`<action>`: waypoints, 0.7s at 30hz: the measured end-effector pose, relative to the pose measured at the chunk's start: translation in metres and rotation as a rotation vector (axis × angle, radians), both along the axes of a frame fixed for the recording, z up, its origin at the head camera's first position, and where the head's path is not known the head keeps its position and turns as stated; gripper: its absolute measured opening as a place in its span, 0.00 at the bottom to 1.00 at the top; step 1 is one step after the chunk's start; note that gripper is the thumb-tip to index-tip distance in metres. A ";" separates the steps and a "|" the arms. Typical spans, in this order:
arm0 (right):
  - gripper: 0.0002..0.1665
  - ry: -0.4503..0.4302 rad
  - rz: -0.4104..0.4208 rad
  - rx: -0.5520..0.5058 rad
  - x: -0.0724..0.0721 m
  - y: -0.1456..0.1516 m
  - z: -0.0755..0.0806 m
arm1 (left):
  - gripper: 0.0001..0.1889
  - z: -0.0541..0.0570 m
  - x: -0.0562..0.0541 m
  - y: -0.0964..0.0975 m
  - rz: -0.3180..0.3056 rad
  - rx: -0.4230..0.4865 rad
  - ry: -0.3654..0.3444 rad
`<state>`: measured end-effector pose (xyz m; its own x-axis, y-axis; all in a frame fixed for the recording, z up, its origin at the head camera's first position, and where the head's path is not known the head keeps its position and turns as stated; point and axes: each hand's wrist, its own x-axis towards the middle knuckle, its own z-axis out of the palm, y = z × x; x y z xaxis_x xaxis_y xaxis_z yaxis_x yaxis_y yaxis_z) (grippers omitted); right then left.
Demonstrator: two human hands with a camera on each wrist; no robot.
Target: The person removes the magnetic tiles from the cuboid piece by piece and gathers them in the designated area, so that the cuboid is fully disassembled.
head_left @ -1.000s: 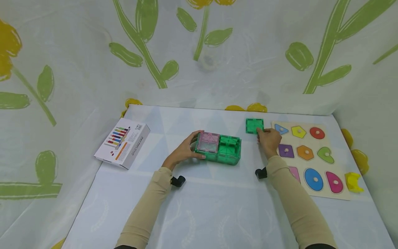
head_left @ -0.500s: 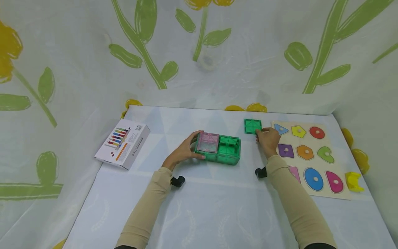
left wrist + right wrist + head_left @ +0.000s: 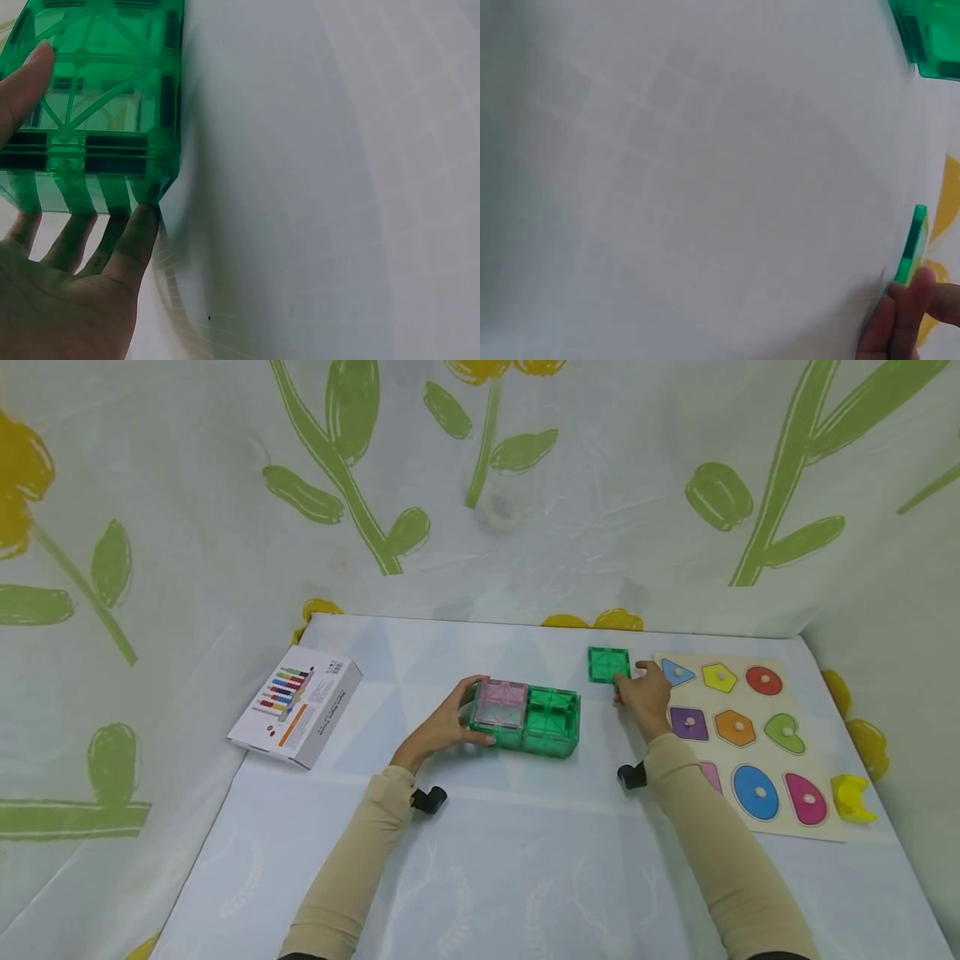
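My left hand [image 3: 444, 723] grips the left end of a box shape built from see-through green magnetic tiles [image 3: 552, 743]. Its thumb lies on the front face, and the other fingers reach round the left end [image 3: 79, 193]. A pink tile [image 3: 502, 703] covers the left half of the top; the right half shows green framing inside. Behind and to the right of the box is a flat green square tile [image 3: 609, 665]. My right hand [image 3: 645, 695] pinches its near right corner. In the right wrist view the tile [image 3: 912, 244] shows edge-on beyond the fingertips.
Under my right forearm and beside it lies a wooden shape puzzle board [image 3: 787, 693] with knobbed pieces. A yellow piece [image 3: 852, 798] sits by its right edge. At the left, a white toy carton [image 3: 296, 706] rests on the table [image 3: 525, 877]. A flower-printed cloth hangs behind.
The green square tile has shifted slightly left with my right hand, whose index finger now stands more raised. My left hand and the tile box stay almost where they were.
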<state>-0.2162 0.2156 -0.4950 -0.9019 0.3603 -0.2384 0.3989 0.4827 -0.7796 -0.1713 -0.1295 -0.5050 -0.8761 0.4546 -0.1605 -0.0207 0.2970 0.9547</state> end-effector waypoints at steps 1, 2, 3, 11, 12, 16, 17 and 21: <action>0.37 0.001 0.010 0.015 0.001 -0.001 0.001 | 0.56 0.000 0.000 0.000 0.003 0.002 -0.002; 0.37 0.005 0.022 0.034 0.001 -0.001 0.001 | 0.56 0.000 0.001 0.000 0.005 0.003 -0.003; 0.37 0.016 0.035 0.057 0.002 -0.002 0.002 | 0.56 -0.001 0.001 0.000 0.005 0.004 -0.003; 0.34 0.073 0.182 0.209 0.011 -0.012 0.013 | 0.56 -0.002 0.002 0.000 0.011 0.011 0.006; 0.33 0.064 0.206 0.205 0.012 -0.014 0.015 | 0.56 -0.002 0.002 0.000 0.012 0.012 0.007; 0.33 -0.009 0.335 0.173 0.016 -0.017 0.025 | 0.56 -0.003 0.002 -0.001 0.015 0.007 0.011; 0.34 -0.031 0.373 0.151 0.017 -0.018 0.028 | 0.56 -0.003 0.002 -0.001 0.016 0.005 0.011; 0.39 -0.131 0.505 0.040 0.022 -0.026 0.038 | 0.56 -0.001 0.003 -0.001 0.021 -0.009 0.013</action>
